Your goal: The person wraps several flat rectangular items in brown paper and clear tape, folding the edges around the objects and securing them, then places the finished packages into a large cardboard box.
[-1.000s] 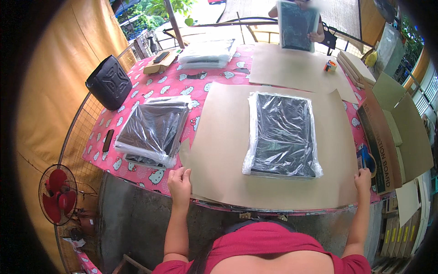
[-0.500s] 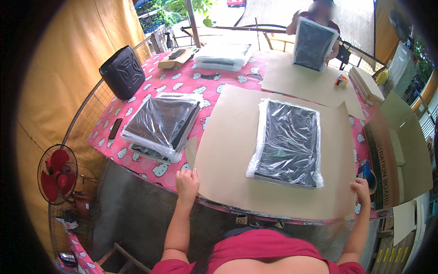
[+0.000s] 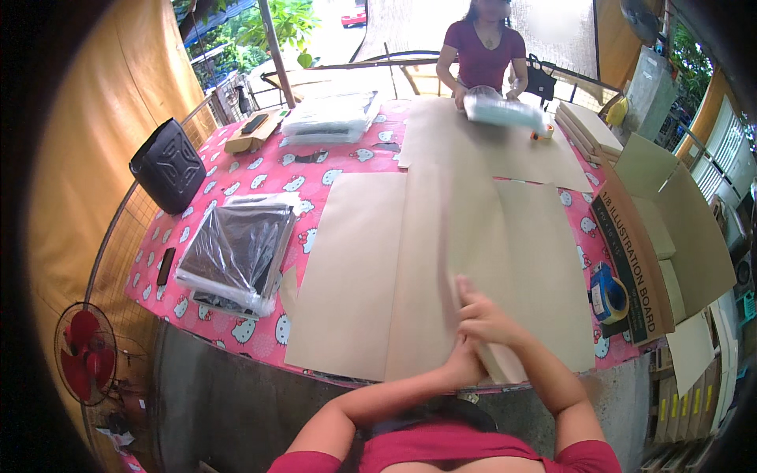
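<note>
An orange-yellow curtain is hanging along the left side, and a wire-mesh railing is curving in front of it. A red-bladed fan is standing low nearby. Grey floor is showing below the pink patterned tabletop. Bright daylight is pouring in at the far side, where a pole is rising before green foliage and a pale screen is hanging.
</note>
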The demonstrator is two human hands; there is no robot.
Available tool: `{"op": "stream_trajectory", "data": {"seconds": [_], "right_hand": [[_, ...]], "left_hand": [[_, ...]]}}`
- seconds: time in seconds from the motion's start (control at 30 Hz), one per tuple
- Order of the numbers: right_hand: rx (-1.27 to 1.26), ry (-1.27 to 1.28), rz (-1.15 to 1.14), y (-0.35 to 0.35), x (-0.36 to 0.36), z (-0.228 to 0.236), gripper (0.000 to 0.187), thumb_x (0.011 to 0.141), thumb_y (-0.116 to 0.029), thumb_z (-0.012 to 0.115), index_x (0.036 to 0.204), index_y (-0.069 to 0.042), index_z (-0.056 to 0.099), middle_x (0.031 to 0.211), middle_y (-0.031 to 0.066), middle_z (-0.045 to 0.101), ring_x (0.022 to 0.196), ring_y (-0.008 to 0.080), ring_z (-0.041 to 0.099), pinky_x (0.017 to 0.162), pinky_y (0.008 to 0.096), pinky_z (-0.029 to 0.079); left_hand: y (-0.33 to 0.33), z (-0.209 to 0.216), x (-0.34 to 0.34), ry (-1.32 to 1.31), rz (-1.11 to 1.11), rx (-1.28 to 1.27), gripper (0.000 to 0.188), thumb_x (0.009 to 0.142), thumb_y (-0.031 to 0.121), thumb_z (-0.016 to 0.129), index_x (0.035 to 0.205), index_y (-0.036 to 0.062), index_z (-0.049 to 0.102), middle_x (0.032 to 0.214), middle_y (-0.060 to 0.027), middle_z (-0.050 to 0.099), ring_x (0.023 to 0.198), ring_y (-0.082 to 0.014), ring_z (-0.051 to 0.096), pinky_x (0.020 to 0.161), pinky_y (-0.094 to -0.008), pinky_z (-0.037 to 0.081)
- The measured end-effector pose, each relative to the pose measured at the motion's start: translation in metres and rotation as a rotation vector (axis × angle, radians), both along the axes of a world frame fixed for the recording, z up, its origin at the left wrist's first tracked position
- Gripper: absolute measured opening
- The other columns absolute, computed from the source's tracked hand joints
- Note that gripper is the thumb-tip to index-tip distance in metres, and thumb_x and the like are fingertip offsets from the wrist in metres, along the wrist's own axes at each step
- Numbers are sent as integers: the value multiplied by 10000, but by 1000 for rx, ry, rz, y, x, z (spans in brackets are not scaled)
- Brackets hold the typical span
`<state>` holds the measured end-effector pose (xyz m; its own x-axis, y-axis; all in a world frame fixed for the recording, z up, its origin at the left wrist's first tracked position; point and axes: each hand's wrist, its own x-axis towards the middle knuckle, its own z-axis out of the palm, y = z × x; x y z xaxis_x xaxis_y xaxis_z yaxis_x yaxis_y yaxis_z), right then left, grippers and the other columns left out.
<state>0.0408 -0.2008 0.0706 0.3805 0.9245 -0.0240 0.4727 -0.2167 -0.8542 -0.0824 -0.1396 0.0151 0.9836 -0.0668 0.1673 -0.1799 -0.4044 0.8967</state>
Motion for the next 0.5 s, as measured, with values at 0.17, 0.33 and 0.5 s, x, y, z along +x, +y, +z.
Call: {"op": "stream_trajectory", "data": {"seconds": [0.17, 0.33, 0.5], "right_hand": [[-402, -334, 134, 48, -24, -38, 327, 782, -284, 529, 799, 19, 651, 1385, 413, 133, 1337, 500, 99, 1075, 527, 137], [-116, 382, -54, 16, 50, -39, 279, 868, -266, 532, 874, -23, 671, 988, 202, 620, 1109, 320, 525, 920, 401, 410], [-92, -521, -795, -22, 190, -107, 432, 895, -277, 535, 1252, -38, 492, 1312, 171, 471, 1162, 312, 485, 929, 391, 414]], "left_hand": [[-7, -87, -18, 0, -189, -114, 475, 825, 300, 602, 1212, 47, 495, 1228, -127, 503, 1102, -216, 502, 942, -367, 401], [165, 55, 9, 736, -478, -667, 273, 880, 229, 587, 937, -22, 677, 859, -105, 684, 803, -175, 642, 771, -296, 499], [281, -67, 95, 480, 517, 911, 517, 972, 386, 278, 1362, 57, 366, 1467, -143, 266, 1350, -226, 261, 1079, -449, 192]]}}
